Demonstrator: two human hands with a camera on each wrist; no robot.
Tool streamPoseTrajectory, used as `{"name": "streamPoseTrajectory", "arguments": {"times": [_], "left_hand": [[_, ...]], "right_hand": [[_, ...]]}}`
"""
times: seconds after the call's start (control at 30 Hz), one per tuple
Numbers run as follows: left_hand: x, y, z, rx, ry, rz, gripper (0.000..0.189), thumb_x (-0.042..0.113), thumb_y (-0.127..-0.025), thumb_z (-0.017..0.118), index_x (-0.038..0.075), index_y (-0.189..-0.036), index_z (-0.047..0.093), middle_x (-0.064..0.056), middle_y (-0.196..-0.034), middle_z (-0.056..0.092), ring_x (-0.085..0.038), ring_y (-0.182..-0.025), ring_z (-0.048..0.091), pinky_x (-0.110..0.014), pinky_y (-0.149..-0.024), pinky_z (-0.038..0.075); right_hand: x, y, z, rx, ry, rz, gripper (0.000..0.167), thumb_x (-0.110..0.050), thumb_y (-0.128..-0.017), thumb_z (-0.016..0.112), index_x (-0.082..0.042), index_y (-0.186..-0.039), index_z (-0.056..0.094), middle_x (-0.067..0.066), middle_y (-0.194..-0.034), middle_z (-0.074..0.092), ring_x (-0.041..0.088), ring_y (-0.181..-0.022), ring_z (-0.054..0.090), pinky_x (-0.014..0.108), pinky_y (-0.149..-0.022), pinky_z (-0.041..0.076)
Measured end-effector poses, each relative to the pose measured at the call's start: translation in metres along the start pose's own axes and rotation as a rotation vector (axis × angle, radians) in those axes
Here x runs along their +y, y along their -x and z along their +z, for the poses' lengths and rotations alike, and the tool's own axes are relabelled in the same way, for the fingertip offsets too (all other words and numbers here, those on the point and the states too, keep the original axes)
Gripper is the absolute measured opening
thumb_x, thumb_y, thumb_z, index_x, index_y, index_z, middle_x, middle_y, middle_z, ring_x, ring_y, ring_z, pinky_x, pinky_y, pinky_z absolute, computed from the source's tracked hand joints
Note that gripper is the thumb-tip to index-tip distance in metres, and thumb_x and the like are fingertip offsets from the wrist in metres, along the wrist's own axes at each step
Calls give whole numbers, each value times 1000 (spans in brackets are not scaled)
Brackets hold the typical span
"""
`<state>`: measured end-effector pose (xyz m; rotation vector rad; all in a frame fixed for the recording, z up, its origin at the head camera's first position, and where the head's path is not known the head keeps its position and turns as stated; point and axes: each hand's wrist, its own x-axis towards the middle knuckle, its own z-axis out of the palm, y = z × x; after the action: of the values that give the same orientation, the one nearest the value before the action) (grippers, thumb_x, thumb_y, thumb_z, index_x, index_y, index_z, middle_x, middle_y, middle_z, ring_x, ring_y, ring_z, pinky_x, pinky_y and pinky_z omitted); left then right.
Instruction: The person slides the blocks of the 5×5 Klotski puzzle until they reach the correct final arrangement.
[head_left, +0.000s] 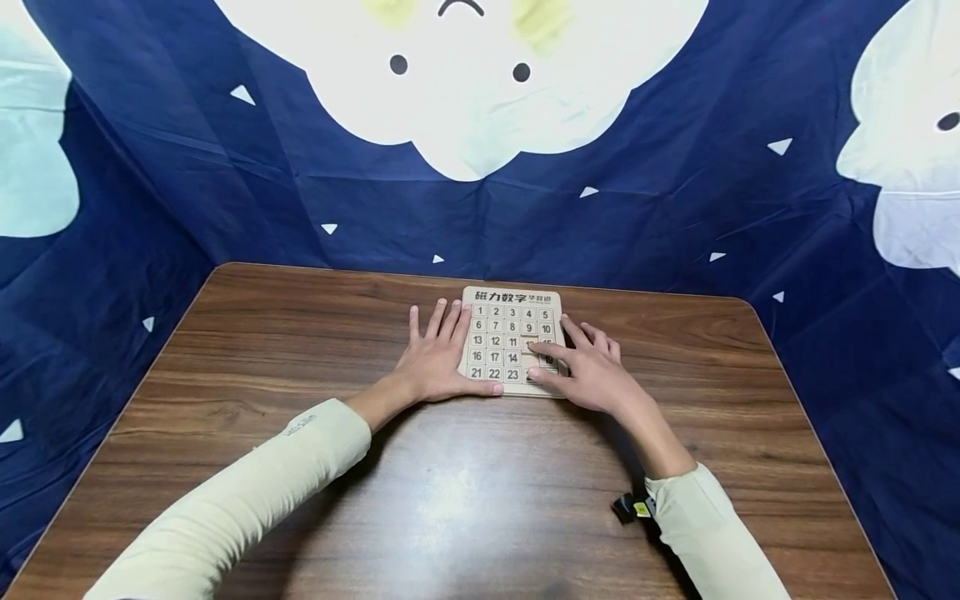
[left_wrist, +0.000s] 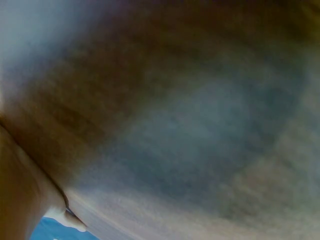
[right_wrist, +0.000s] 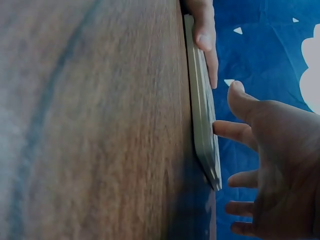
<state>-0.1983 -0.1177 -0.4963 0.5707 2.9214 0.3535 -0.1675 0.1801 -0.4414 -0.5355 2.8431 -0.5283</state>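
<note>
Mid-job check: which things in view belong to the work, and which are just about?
Belong to the work:
number board
numbered tiles
left hand, against the board
right hand, touching the tiles

Just about:
wooden table, under the board
blue backdrop
black item

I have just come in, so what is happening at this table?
A person in pale sleeves is handling a number puzzle board on the table. The left hand lies at its left side, thumb at the near edge. The right hand has its index finger on a third-row tile, with a gap just below. The row starts 13, 12, 11, so the numbers are not yet in order.
</note>
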Motion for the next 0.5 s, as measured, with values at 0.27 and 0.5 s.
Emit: {"name": "streamPoseTrajectory", "arguments": {"times": [0.27,0.5], "left_hand": [[-2,-2,2,-4,8,-1,159,110,-75,55,11,-182,-7,-15,-191,-4,-39,-178,-12,-73,-135,-23],[-3,-2,2,-3,8,5,159,111,-74,55,11,-182,-4,-15,-192,-3,-39,-179,-12,-72,-135,-24]], "right_hand": [[-6,-1,3,34,30,-57,59,-61,-109,67,-36,-162,64,24,-188,22,58,-168,24,80,-128,22],[-16,5,9,17,13,-123,54,-61,-109,67,-38,-158,67,24,-187,25,57,-167,27,80,-129,23]]}}
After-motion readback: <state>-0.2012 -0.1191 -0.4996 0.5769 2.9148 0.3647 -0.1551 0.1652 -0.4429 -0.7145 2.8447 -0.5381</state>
